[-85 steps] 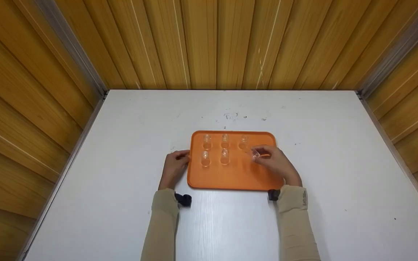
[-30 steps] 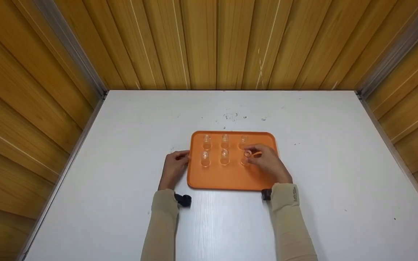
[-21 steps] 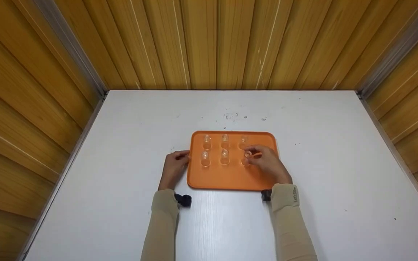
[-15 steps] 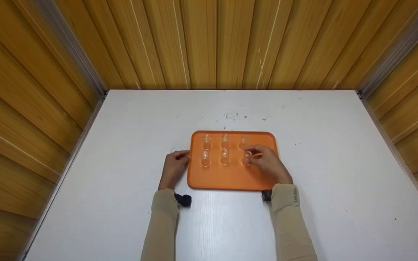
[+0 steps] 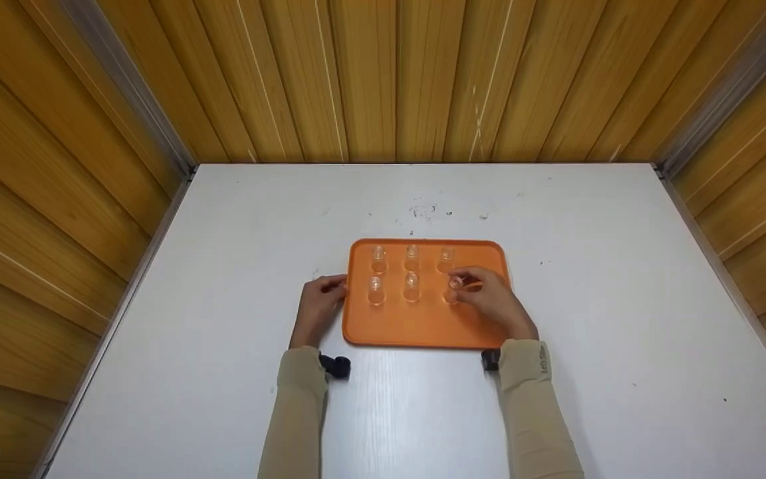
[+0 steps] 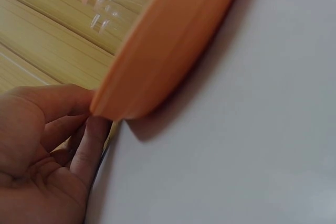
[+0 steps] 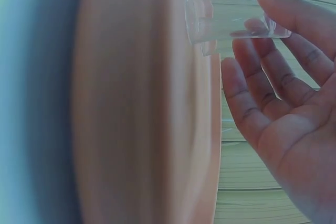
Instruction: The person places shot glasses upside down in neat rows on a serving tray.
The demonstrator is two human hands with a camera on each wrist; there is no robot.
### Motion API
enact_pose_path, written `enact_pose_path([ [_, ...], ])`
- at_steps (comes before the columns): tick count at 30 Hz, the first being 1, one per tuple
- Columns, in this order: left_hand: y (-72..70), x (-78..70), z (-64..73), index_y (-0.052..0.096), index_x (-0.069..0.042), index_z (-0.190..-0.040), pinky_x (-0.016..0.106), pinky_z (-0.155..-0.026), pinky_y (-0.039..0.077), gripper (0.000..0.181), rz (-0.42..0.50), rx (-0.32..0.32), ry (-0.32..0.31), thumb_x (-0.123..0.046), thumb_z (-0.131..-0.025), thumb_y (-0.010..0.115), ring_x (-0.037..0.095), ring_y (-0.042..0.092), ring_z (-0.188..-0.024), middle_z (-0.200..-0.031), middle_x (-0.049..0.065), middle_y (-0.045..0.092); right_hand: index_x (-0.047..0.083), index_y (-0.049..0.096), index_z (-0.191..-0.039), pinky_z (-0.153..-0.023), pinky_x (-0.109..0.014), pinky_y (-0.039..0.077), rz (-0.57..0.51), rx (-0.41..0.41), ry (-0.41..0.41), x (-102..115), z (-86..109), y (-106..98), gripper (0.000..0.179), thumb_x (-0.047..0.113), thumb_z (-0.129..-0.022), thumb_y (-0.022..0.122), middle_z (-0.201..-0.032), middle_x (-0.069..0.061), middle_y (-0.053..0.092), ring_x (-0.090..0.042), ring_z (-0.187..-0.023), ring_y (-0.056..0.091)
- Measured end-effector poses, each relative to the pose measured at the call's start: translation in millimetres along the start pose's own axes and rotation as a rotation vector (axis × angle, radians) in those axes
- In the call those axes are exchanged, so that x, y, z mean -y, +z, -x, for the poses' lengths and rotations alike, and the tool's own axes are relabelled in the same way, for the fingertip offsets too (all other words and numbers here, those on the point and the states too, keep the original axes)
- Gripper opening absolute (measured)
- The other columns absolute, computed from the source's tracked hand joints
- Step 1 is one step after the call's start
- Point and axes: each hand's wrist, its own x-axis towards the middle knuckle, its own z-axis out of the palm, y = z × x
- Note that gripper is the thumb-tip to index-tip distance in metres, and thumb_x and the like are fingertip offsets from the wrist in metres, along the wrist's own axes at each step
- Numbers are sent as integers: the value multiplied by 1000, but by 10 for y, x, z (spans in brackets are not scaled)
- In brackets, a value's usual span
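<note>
My right hand [image 5: 497, 303] holds a small clear cup [image 7: 226, 17] at the right end of the front row on an orange tray [image 5: 396, 329]. Seen from the right wrist, the cup is upside down, wide rim toward the tray, with thumb and fingertips round its narrower end. Several matching cups stand on the tray in two rows, among them a front-left cup [image 5: 376, 291], a front-middle cup [image 5: 411, 287] and a back-right cup [image 5: 446, 259]. At the tray's left edge, my left hand [image 5: 318, 307] pinches the rim between finger and thumb, as the left wrist view shows.
The tray lies on a white table [image 5: 223, 279] with dark marks [image 5: 423, 211] behind it. Yellow wood-patterned panels [image 5: 396, 80] enclose the back and both sides. A black wrist camera [image 5: 336, 366] sits on the left wrist.
Compared with the oldest frame, my right hand has moved left with the cup, bringing it from a tilted position into the front row. During the last second it barely shifts. The left hand stays put.
</note>
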Motion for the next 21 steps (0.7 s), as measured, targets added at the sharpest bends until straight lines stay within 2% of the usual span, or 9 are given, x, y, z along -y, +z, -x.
enact_pose_path([
  [3,-4,-6,-5,70,-10,-115,37,-97,47,27,-4,0,0,-14,-90,63,21,59,-106,-111,7,68,11,59,-131,-99,-43,47,-16,11,39,13,2,-7,46,11,-86,70,-121,-8,61,-26,-110,56],
  [8,-12,-10,-10,70,-10,-116,38,-99,46,27,-14,1,-6,-15,-90,63,21,59,-109,-113,7,68,12,56,-134,-101,-43,45,-15,24,57,28,20,-39,50,20,-87,71,-124,-8,60,-27,-114,56],
  [13,-24,-8,-2,69,-11,-117,38,-103,44,27,8,0,-36,-17,-91,62,21,57,-116,-118,7,67,9,53,-136,-104,-43,43,4,0,41,46,38,-87,56,36,-88,67,-126,-10,59,-27,-117,55],
  [21,-54,-20,11,68,-13,-118,39,-108,39,28,47,3,-61,-23,-93,61,21,54,-122,-121,5,65,4,47,-140,-109,-45,37,11,-36,-11,83,50,-209,64,47,-93,56,-136,-17,54,-31,-129,48],
])
